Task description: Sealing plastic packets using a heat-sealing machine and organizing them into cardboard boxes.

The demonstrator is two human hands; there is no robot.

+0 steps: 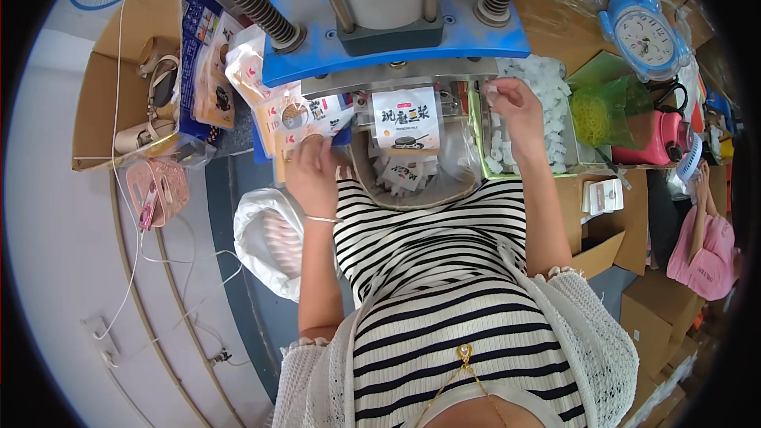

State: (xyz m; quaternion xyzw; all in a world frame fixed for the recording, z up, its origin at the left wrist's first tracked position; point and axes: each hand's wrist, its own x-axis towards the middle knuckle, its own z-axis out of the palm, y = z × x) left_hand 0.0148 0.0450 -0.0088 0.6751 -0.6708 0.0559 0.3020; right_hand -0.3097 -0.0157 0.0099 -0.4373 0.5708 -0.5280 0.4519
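Resting curled on a stack of printed pouches point(305, 119), the left hand point(313, 170) grips one. The right hand point(515, 107) pinches a small white packet point(493, 92) above the green bin point(478, 139)

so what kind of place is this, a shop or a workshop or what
Probably a small packing workshop. A blue press-type sealing machine holds a printed pouch, the left hand rests on a stack of pouches, the right hand picks from a tray of small white pieces, and cardboard boxes stand around.
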